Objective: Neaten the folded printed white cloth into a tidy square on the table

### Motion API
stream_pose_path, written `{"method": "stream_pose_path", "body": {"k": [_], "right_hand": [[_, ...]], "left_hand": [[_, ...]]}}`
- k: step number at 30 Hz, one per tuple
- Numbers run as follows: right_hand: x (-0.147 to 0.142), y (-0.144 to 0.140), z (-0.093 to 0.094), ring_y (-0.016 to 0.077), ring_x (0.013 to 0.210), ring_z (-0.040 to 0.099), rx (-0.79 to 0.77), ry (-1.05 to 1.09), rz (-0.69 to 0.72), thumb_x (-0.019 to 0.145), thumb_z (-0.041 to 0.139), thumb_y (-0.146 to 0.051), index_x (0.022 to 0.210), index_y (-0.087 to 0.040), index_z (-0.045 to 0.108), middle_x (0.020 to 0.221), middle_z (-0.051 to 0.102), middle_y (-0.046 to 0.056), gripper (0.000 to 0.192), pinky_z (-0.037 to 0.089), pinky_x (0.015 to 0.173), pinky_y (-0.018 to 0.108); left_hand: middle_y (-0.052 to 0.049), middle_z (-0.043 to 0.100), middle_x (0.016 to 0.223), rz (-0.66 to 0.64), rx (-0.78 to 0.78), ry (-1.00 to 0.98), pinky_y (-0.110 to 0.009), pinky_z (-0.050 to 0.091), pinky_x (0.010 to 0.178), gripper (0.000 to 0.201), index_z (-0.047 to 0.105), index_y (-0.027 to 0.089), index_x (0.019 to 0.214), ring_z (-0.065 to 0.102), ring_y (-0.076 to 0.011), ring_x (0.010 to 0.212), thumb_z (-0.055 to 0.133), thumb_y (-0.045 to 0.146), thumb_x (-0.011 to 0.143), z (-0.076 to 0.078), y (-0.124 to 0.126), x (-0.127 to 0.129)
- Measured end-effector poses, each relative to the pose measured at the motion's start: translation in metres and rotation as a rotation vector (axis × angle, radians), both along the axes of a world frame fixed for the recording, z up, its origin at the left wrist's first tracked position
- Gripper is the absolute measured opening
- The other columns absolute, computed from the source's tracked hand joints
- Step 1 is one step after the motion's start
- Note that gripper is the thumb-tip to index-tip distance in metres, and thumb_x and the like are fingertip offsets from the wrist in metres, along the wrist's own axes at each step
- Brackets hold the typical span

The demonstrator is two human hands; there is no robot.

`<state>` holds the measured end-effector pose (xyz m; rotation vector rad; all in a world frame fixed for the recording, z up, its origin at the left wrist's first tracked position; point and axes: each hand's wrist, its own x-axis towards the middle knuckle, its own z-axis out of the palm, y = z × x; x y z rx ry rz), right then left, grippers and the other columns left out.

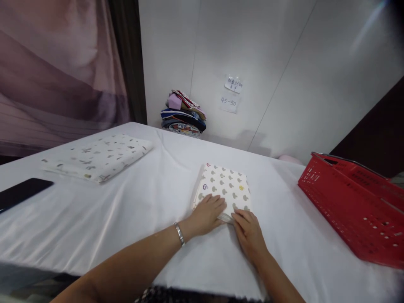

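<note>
A folded white cloth [225,185] printed with grey mushroom-like shapes, a few of them coloured, lies on the white-covered table in front of me. My left hand [206,214] rests on its near left part with fingers stretched out, and a silver bracelet circles that wrist. At the near right edge, my right hand [249,231] grips the cloth, its bent fingers on top and the thumb by the edge. Layers show along the near side between the two hands.
Another folded white cloth [104,155] with dark leaf-like prints lies at the left, near a black phone [23,191]. A red perforated basket [353,202] stands at the right. Beyond the far table edge rises a stack of folded fabrics [183,113], near paper notes [229,103] on the wall.
</note>
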<state>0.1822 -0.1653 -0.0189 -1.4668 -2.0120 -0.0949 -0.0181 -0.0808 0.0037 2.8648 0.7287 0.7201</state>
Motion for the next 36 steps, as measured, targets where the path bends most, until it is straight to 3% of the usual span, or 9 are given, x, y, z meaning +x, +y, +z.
{"method": "stream_pose_path", "body": {"k": [4, 7, 10, 13, 16, 21, 28, 33, 36], "right_hand": [[-0.008, 0.019, 0.020, 0.0214, 0.102, 0.056, -0.063, 0.080, -0.006, 0.091, 0.042, -0.025, 0.101, -0.022, 0.065, 0.108, 0.063, 0.009, 0.026, 0.048, 0.089, 0.042], [-0.017, 0.052, 0.036, 0.0221, 0.115, 0.050, -0.040, 0.066, 0.014, 0.091, 0.040, -0.028, 0.108, -0.022, 0.064, 0.121, 0.058, 0.010, 0.030, 0.042, 0.099, 0.042], [-0.019, 0.093, 0.044, 0.0251, 0.129, 0.039, -0.114, -0.053, -0.033, 0.091, 0.041, -0.032, 0.117, -0.018, 0.060, 0.136, 0.048, 0.011, 0.036, 0.034, 0.106, 0.044], [-0.010, 0.131, 0.041, 0.0305, 0.135, 0.027, -0.224, -0.198, -0.186, 0.090, 0.042, -0.036, 0.127, -0.012, 0.053, 0.144, 0.037, 0.016, 0.046, 0.025, 0.109, 0.047], [0.008, 0.156, 0.025, 0.0305, 0.136, 0.025, -0.342, -0.282, -0.348, 0.092, 0.037, -0.040, 0.135, -0.010, 0.043, 0.146, 0.033, 0.016, 0.053, 0.022, 0.109, 0.049], [0.025, 0.166, 0.004, 0.0269, 0.136, 0.025, -0.399, -0.342, -0.411, 0.093, 0.031, -0.045, 0.137, -0.012, 0.040, 0.146, 0.034, 0.013, 0.056, 0.022, 0.108, 0.046], [0.013, 0.181, 0.021, 0.0298, 0.138, 0.020, -0.467, -0.294, -0.362, 0.092, 0.027, -0.050, 0.140, -0.010, 0.035, 0.149, 0.028, 0.016, 0.063, 0.018, 0.108, 0.049], [0.008, 0.192, 0.009, 0.0280, 0.138, 0.020, -0.463, -0.315, -0.328, 0.093, 0.027, -0.047, 0.141, -0.011, 0.034, 0.150, 0.027, 0.014, 0.060, 0.012, 0.110, 0.048], [0.006, 0.195, 0.012, 0.0296, 0.138, 0.020, -0.502, -0.306, -0.330, 0.093, 0.028, -0.047, 0.140, -0.010, 0.034, 0.150, 0.026, 0.015, 0.061, 0.013, 0.110, 0.050]], "left_hand": [[-0.008, 0.049, 0.134, 0.006, 0.002, 0.042, -0.044, 0.027, 0.108, 0.049, 0.041, 0.020, 0.131, 0.039, -0.0252, 0.128, 0.054, 0.037, 0.086, -0.013, 0.000, -0.001], [-0.009, 0.048, 0.135, 0.020, -0.022, 0.065, -0.046, 0.026, 0.108, 0.055, 0.039, 0.020, 0.133, 0.037, -0.0270, 0.129, 0.056, 0.038, 0.085, -0.014, 0.000, -0.001], [-0.009, 0.045, 0.139, 0.022, -0.036, 0.072, -0.047, 0.024, 0.110, 0.060, 0.036, 0.021, 0.136, 0.034, -0.0268, 0.132, 0.056, 0.043, 0.084, -0.015, 0.000, -0.001], [-0.008, 0.042, 0.141, 0.017, -0.043, 0.070, -0.046, 0.021, 0.112, 0.062, 0.035, 0.022, 0.136, 0.032, -0.0254, 0.134, 0.056, 0.046, 0.084, -0.015, -0.001, -0.002], [-0.008, 0.042, 0.142, 0.022, -0.066, 0.089, -0.045, 0.021, 0.112, 0.063, 0.034, 0.021, 0.137, 0.031, -0.0257, 0.134, 0.057, 0.046, 0.083, -0.013, -0.002, -0.002], [-0.009, 0.038, 0.145, 0.018, -0.103, 0.119, -0.046, 0.020, 0.113, 0.065, 0.035, 0.019, 0.136, 0.029, -0.0272, 0.135, 0.057, 0.047, 0.083, -0.010, -0.004, -0.002], [-0.010, 0.036, 0.146, 0.013, -0.132, 0.110, -0.046, 0.017, 0.115, 0.066, 0.033, 0.018, 0.138, 0.027, -0.0266, 0.136, 0.056, 0.048, 0.084, -0.013, -0.004, -0.002], [-0.010, 0.036, 0.146, 0.013, -0.169, 0.088, -0.047, 0.017, 0.114, 0.069, 0.030, 0.020, 0.140, 0.025, -0.0266, 0.137, 0.057, 0.047, 0.083, -0.013, -0.005, -0.003], [-0.011, 0.035, 0.146, 0.014, -0.177, 0.093, -0.048, 0.016, 0.114, 0.069, 0.031, 0.019, 0.140, 0.025, -0.0272, 0.137, 0.057, 0.047, 0.083, -0.013, -0.005, -0.002]]}}
